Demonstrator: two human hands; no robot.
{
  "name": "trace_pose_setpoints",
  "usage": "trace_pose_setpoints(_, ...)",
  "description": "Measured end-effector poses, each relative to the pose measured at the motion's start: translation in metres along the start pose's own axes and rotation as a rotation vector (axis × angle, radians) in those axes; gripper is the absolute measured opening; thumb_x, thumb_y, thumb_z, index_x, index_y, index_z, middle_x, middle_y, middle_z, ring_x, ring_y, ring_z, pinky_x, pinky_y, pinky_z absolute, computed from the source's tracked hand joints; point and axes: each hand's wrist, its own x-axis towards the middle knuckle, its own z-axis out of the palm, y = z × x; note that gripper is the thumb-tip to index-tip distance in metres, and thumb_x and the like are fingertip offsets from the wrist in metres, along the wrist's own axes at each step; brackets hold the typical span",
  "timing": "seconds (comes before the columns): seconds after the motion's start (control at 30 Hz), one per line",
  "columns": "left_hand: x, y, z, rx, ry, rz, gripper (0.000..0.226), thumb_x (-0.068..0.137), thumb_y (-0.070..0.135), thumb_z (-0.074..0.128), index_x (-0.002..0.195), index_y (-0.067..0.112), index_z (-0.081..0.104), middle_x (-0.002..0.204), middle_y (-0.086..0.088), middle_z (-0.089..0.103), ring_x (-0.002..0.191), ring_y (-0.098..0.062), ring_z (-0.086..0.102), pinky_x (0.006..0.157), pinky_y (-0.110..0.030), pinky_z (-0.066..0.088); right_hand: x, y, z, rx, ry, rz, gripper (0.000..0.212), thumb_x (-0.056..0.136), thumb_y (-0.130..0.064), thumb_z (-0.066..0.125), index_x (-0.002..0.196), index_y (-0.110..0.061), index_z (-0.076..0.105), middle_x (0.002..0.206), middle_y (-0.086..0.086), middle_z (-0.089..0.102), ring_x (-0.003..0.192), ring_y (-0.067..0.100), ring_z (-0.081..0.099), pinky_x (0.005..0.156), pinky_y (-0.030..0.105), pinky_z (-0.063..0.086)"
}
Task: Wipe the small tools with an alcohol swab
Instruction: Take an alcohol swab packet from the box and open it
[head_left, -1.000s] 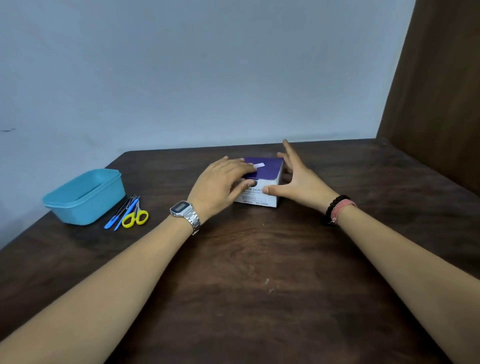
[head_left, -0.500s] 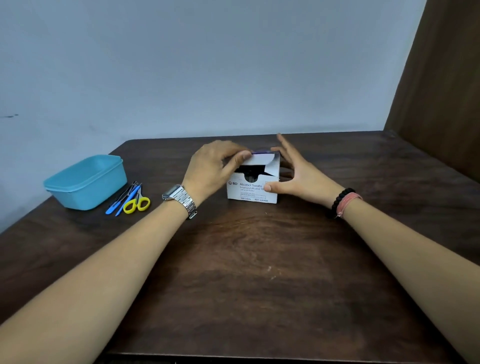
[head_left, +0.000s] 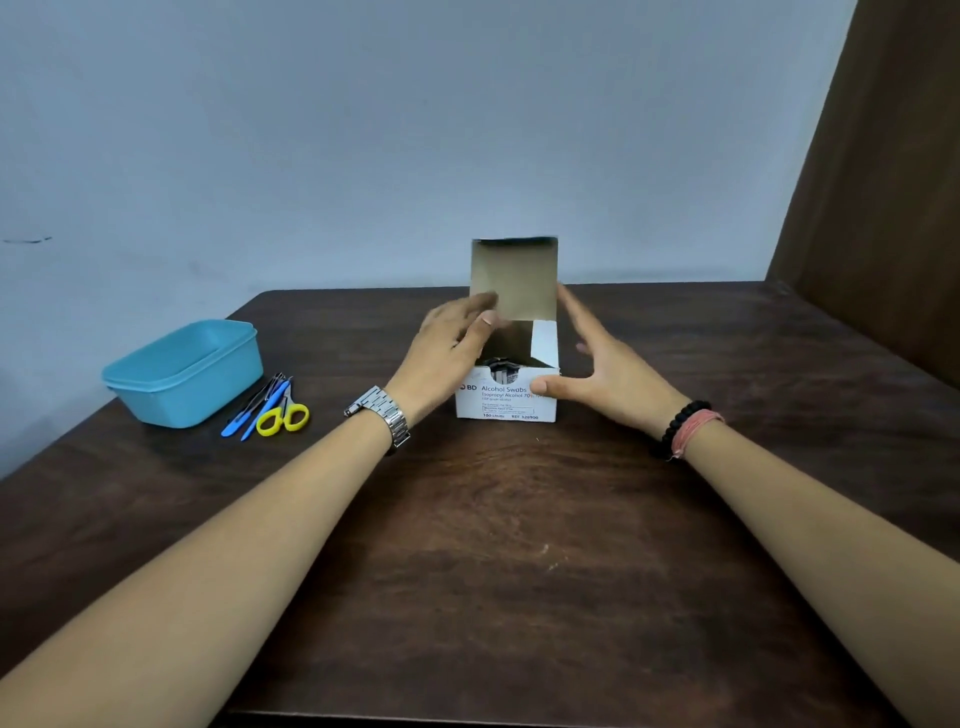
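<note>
A white alcohol swab box (head_left: 511, 402) stands in the middle of the dark wooden table, its lid flap (head_left: 517, 278) raised upright. Swab packets show inside the opening. My left hand (head_left: 449, 348) is at the box's left side, fingers spread near the flap, slightly blurred. My right hand (head_left: 605, 376) steadies the box, thumb on its front and fingers along its right side. The small tools lie to the left: yellow-handled scissors (head_left: 284, 415), blue-handled tools (head_left: 254, 413) and dark tweezers beside them.
A turquoise plastic tub (head_left: 184, 371) sits at the left by the tools, near the wall. The brown table (head_left: 498, 561) ends at a grey wall behind; a brown panel rises at the right. A watch is on my left wrist, bead bracelets on my right.
My left hand has lifted the box lid from shut to fully upright. The right hand stayed against the box's right side.
</note>
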Motion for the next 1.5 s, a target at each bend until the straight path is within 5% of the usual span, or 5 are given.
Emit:
trace_pose_setpoints(0.23,-0.007,0.010,-0.007,-0.256,-0.113,-0.145,0.057,0.105,0.047,0.027,0.103,0.018,0.076,0.134,0.015,0.056,0.121,0.005,0.046,0.091,-0.002,0.023,0.003,-0.013,0.003,-0.467,0.026,-0.307,0.043,0.091,-0.064,0.041,0.117,-0.034,0.059,0.158,-0.013,0.028,0.148,0.006,0.016,0.116,0.038,0.015)
trace_pose_setpoints(0.47,-0.007,0.006,-0.003,-0.255,0.013,-0.076,0.037,0.105,0.039,0.035,0.097,0.019,0.065,0.124,0.005,0.061,0.115,-0.003,0.053,0.093,-0.012,0.034,0.003,-0.008,-0.008,-0.370,0.249,-0.282,0.033,0.096,-0.053,0.039,0.090,-0.026,0.057,0.117,-0.009,0.066,0.113,0.010,0.056,0.095,0.034,0.040)
trace_pose_setpoints(0.63,-0.005,0.007,-0.001,-0.670,0.134,-0.308,0.026,0.097,0.011,0.039,0.082,0.023,0.056,0.124,0.008,0.063,0.110,-0.003,0.057,0.089,-0.018,0.041,0.000,-0.001,-0.017,-0.235,0.321,-0.184,0.044,0.101,-0.048,0.039,0.070,-0.026,0.062,0.077,-0.008,0.071,0.078,0.014,0.068,0.071,0.039,0.052)
trace_pose_setpoints(1.07,-0.005,0.004,0.001,-0.699,0.176,-0.366,0.033,0.096,0.010,0.032,0.100,0.022,0.063,0.114,0.003,0.064,0.098,-0.010,0.058,0.083,-0.023,0.046,0.073,-0.072,-0.009,-0.855,-0.141,-0.105,0.013,0.086,-0.031,0.067,0.096,-0.030,0.074,0.099,-0.001,0.070,0.094,0.023,0.062,0.069,0.028,0.037)
trace_pose_setpoints(1.5,-0.003,0.003,0.003,-0.661,0.167,-0.381,0.034,0.094,0.005,0.031,0.101,0.019,0.062,0.104,0.001,0.065,0.093,-0.011,0.058,0.086,-0.030,0.049,0.086,-0.081,0.017,-0.869,-0.310,-0.096,0.020,0.080,-0.035,0.075,0.094,-0.021,0.077,0.068,-0.008,0.050,0.076,0.019,0.054,0.051,0.024,0.030)
